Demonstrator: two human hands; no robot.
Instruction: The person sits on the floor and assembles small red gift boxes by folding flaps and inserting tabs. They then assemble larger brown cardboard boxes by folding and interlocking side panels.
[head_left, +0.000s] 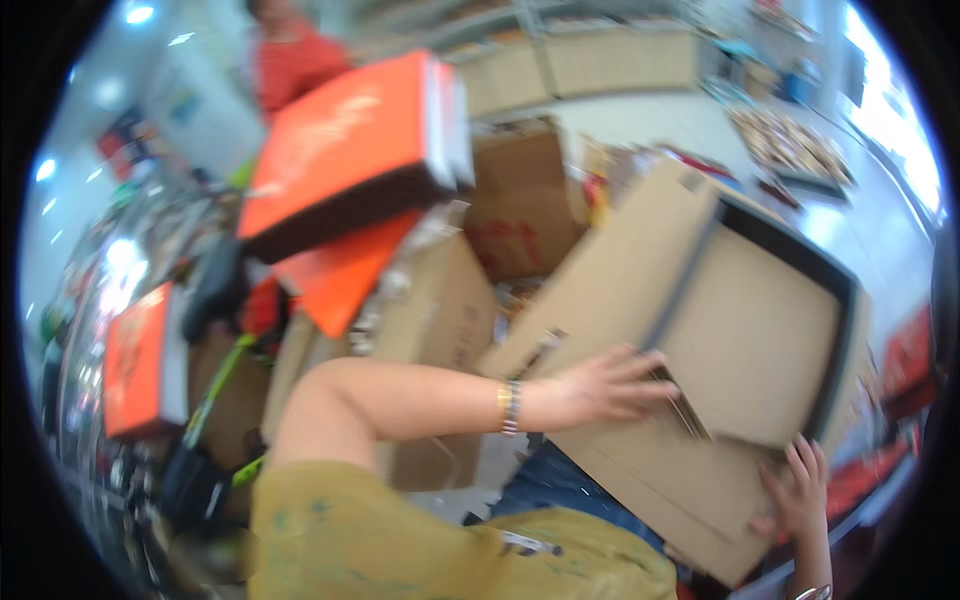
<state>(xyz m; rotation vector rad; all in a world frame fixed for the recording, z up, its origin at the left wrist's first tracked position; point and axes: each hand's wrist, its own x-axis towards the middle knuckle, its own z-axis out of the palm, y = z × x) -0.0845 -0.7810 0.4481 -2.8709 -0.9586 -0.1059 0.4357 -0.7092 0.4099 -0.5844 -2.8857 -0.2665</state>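
Observation:
A large brown cardboard piece (pixel 620 290), shaped like a shallow opened-out box, lies tilted across my lap. Its inner panel (pixel 765 335) is framed by a dark band along its far and right sides. My left hand (pixel 610 388) reaches across from the left, fingers stretched over the cardboard beside a dark slot. On the lower right part of the cardboard rests my right hand (pixel 797 490), fingers and thumb apart. A bracelet circles my left wrist. Motion blur softens the fingertips, and the cardboard's underside is hidden.
Orange boxes (pixel 335 140) are stacked at the upper left, with another orange box (pixel 145 360) farther left. Brown cartons (pixel 440 300) stand left of the cardboard. A person in red (pixel 298 62) is behind the stack. A pile of goods (pixel 795 145) lies on the floor at the far right.

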